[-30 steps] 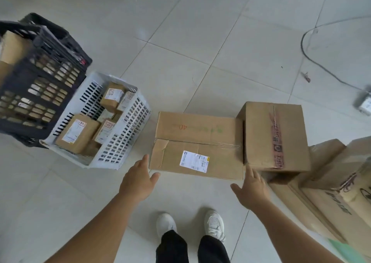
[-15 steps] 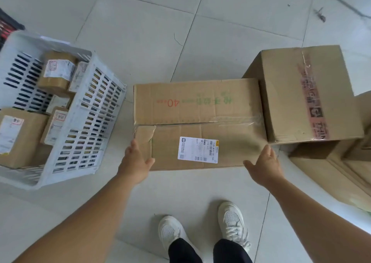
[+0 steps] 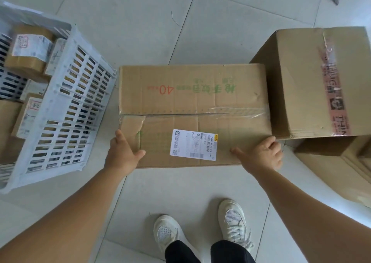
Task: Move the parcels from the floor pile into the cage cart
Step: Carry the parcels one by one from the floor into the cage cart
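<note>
Since the earlier frame, both hands had closed in from short of the flat cardboard parcel (image 3: 192, 114) to its near corners, and the view had dropped closer over it. The left hand (image 3: 122, 152) lay at the parcel's near left corner, thumb spread across the top flap and the other fingers reaching down the left end, loosely apart rather than clamped. The right hand (image 3: 261, 156) sat at the near right corner, thumb stretched along the top toward the shipping label (image 3: 193, 144), its fingers (image 3: 271, 142) bent over the corner; whether they truly gripped could not be told.

The parcel lay flat on the tiled floor (image 3: 140, 32), its long axis running left to right across the person's front, so each hand had one short end and neither was clearly nearer. Just left of the parcel stood a white slotted crate (image 3: 66, 110) holding small parcels; touching its right end stood a taller taped carton (image 3: 313, 82), resting on more cardboard. No cage cart was in view. The lift likely called for both hands squeezing inward along that long axis.
</note>
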Available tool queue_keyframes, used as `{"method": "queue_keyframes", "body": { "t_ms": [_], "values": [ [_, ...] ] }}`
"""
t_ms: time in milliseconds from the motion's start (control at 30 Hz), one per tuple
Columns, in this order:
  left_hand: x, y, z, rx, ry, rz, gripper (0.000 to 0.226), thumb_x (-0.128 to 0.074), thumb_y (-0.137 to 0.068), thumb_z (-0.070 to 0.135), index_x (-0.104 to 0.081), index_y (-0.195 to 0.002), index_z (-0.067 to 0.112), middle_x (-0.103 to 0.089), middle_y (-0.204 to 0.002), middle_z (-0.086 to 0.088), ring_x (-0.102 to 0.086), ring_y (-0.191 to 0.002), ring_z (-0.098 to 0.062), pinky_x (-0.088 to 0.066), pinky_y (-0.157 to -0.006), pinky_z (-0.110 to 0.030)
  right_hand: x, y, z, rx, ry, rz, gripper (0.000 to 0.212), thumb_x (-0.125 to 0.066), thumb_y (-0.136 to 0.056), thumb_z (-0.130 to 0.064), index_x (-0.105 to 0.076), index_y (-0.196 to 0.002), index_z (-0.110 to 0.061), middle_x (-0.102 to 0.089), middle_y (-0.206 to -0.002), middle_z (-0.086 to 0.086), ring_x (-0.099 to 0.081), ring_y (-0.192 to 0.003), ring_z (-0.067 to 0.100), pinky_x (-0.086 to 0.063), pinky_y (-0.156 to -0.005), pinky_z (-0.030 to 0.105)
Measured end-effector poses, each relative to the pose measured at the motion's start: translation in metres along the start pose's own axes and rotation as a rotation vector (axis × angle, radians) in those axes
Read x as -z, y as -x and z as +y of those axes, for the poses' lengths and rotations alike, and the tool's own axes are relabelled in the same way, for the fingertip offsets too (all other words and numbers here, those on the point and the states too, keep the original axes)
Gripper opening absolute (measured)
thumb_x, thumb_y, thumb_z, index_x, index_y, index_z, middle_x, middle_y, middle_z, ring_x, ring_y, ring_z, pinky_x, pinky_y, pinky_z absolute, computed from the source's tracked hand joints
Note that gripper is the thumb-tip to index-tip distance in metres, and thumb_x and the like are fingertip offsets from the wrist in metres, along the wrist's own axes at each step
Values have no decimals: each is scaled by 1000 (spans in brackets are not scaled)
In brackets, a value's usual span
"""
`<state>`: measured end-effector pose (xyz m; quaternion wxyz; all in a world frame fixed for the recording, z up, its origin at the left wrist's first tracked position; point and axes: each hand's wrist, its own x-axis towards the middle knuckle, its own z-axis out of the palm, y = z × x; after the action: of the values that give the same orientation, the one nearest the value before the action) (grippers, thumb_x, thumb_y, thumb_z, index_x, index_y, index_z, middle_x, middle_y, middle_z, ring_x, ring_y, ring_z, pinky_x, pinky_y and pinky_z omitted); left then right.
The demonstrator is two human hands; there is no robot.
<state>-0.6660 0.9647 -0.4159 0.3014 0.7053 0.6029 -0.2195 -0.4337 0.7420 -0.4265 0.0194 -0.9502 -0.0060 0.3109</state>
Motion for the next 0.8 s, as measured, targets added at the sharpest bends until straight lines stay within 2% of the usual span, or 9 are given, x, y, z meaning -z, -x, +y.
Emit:
{"method": "queue_keyframes", "body": {
  "t_ms": [100, 200, 300, 400, 467, 567, 700, 800],
  "values": [
    [6, 1, -14, 121, 44, 34, 104, -69, -86, 36, 4, -153, 5, -22, -150, -23, -38, -131, -41, -39, -102, -47, -1, 1, -8, 76, 80, -21, 122, -70, -71, -68, -4, -153, -7, -24, -149, 15, -24, -140, 33, -22, -112, 43],
    [10, 0, -28, 168, 120, 37, 102, -71, -84, 36, -1, -153, 6, -25, -149, -23, -40, -130, -40, -40, -101, -46, 0, -9, -21, 108, -24, -37, 111, -75, -67, -65, -20, -145, -8, -32, -143, 14, -31, -137, 33, -25, -110, 44],
    [10, -10, -32, 129, 223, 68, 101, -74, -82, 33, -6, -153, 12, -31, -150, -18, -41, -131, -37, -38, -104, -46, 2, -29, -33, 170, -174, -74, 116, -81, -65, -57, -16, -149, -10, -31, -146, 13, -33, -138, 34, -31, -113, 46],
    [14, -27, -24, 107, 335, 98, 108, -74, -82, 34, 3, -155, 18, -14, -160, -7, -23, -145, -28, -24, -114, -42, 10, -48, -45, 260, -252, -92, 120, -83, -68, -49, -7, -155, -19, -27, -152, 10, -35, -138, 33, -37, -110, 44],
    [16, -39, -20, 103, 402, 123, 112, -77, -79, 34, 6, -154, 23, -12, -161, -3, -19, -146, -25, -23, -116, -42, 14, -60, -51, 290, -289, -111, 121, -85, -69, -43, -3, -156, -24, -26, -154, 9, -36, -138, 30, -37, -107, 40],
    [14, -47, -20, 108, 463, 142, 117, -81, -74, 32, 5, -154, 28, -14, -161, -2, -21, -146, -24, -24, -117, -43, 14, -72, -54, 302, -339, -119, 122, -90, -58, -45, -14, -152, -27, -35, -148, 7, -44, -131, 30, -45, -104, 45],
    [10, -36, -24, 116, 520, 153, 115, -82, -75, 27, 1, -154, 29, -17, -160, 0, -23, -145, -22, -25, -115, -40, 15, -69, -50, 316, -330, -118, 103, -91, -57, -44, -29, -139, -29, -46, -138, 4, -53, -119, 27, -51, -95, 47],
    [14, -11, -30, 138, 534, 159, 113, -81, -76, 26, 0, -154, 29, -19, -160, -1, -23, -145, -22, -26, -115, -40, 25, -57, -46, 344, -329, -145, 95, -91, -55, -44, -33, -130, -32, -50, -131, 2, -56, -114, 26, -53, -92, 49]
  ]
}}
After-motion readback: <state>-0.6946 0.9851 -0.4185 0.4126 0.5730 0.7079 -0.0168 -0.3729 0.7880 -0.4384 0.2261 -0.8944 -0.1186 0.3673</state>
